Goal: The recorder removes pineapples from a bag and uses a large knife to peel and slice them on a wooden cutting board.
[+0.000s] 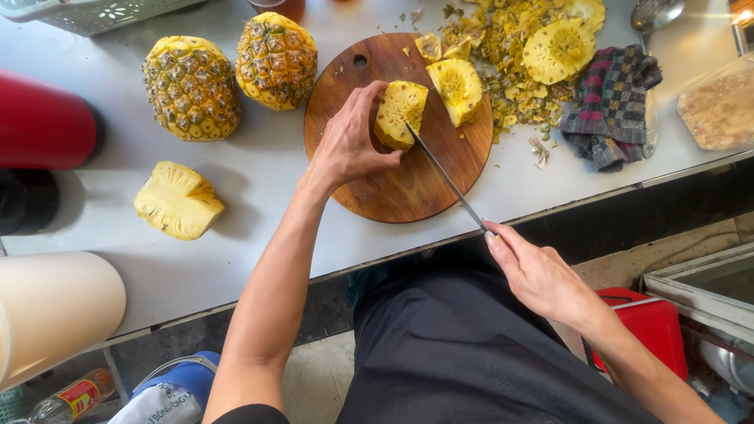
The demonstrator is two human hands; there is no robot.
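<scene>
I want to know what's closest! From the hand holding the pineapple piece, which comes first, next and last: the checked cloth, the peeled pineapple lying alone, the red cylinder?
Measured from the left hand in the head view:
1. Peeled pineapple, lying alone on the table, on the picture's left.
2. Checked cloth, beyond the cutting board, on the picture's right.
3. Red cylinder, at the picture's far left edge.

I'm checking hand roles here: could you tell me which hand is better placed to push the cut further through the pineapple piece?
The right hand: it holds the knife, whose blade is in the pineapple piece on the cutting board. The left hand steadies the piece.
</scene>
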